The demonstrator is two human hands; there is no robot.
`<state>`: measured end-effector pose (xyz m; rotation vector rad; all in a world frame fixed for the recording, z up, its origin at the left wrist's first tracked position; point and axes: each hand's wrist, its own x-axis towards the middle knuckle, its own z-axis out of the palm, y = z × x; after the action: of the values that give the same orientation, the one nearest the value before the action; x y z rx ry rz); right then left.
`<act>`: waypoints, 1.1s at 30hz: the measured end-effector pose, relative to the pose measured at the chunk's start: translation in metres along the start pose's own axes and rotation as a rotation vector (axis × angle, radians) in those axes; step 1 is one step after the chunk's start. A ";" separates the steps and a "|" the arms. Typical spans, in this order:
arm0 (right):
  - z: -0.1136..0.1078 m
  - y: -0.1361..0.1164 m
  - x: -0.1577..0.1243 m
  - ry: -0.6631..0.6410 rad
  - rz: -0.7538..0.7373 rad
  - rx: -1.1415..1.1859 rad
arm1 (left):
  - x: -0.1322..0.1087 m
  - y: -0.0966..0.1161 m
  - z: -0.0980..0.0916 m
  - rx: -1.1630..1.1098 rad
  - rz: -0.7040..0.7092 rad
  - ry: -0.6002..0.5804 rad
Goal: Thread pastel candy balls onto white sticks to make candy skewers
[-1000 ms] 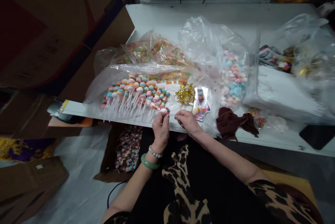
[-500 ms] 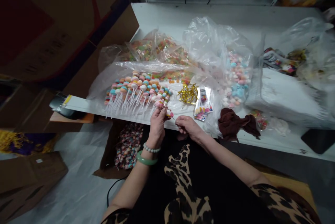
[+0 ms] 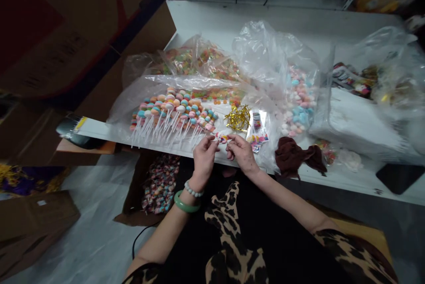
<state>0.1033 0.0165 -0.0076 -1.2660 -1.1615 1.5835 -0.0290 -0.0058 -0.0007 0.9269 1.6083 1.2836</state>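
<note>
At the far left a large cardboard box (image 3: 83,44) is looming over the end of the white counter (image 3: 212,20), and below the counter's front edge an open carton (image 3: 126,206) is holding many small wrapped sweets (image 3: 159,186). Candy sticks (image 3: 174,109) are lying in a crowded bunch on clear plastic, their white stems pointing toward the person, while a bag of gummy sweets (image 3: 199,60) is resting behind them. The left hand (image 3: 203,155), wearing a beaded bracelet (image 3: 193,190) and a green bangle (image 3: 186,203) at its wrist, is pinching the left end of a small colourful wrapped candy (image 3: 222,138) just above the counter's front edge. Gold ties (image 3: 238,118) are lying loose beyond it. The right hand (image 3: 244,153) is pinching the candy's other end, its fingers curling inward. Printed cards (image 3: 257,131) are lying near that hand; farther right, a bag of pastel sweets (image 3: 300,102) is standing behind a crumpled brown cloth (image 3: 295,155).
</note>
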 end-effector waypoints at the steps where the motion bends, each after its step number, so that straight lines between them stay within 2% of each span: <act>1: 0.001 0.000 0.001 -0.010 0.029 0.045 | -0.002 -0.002 -0.001 0.120 0.074 0.042; 3: 0.002 0.001 0.001 -0.028 0.049 0.087 | -0.005 -0.005 -0.005 0.331 0.238 0.080; 5: 0.004 0.002 -0.001 -0.034 0.038 0.070 | -0.006 -0.007 -0.007 0.454 0.382 0.064; 8: 0.003 0.004 -0.005 -0.010 -0.048 -0.080 | -0.003 -0.006 -0.008 0.652 0.540 0.039; 10: 0.002 0.004 -0.007 0.002 -0.138 -0.236 | -0.001 -0.004 -0.008 0.779 0.594 0.030; 18: -0.003 0.021 -0.009 -0.036 -0.527 -0.832 | 0.004 0.011 -0.013 0.878 0.580 -0.079; 20: -0.003 0.027 -0.009 -0.048 -0.578 -0.905 | 0.009 0.014 -0.016 0.785 0.520 -0.156; 23: -0.003 0.030 -0.011 -0.093 -0.627 -0.921 | 0.019 0.013 -0.019 0.462 0.343 -0.300; 25: -0.003 0.028 -0.013 -0.127 -0.625 -0.866 | 0.026 0.009 -0.021 0.302 0.221 -0.367; 27: -0.003 0.022 -0.016 -0.123 -0.560 -0.792 | 0.031 0.005 -0.023 0.271 0.174 -0.395; 29: -0.004 0.016 -0.017 -0.100 -0.463 -0.716 | 0.032 0.002 -0.025 0.318 0.226 -0.392; 33: -0.006 0.007 -0.016 -0.076 -0.322 -0.581 | 0.026 0.001 -0.027 0.559 0.466 -0.353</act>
<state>0.1124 0.0009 -0.0108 -1.2872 -1.8583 1.0977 -0.0631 0.0089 -0.0012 1.8492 1.5346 0.8841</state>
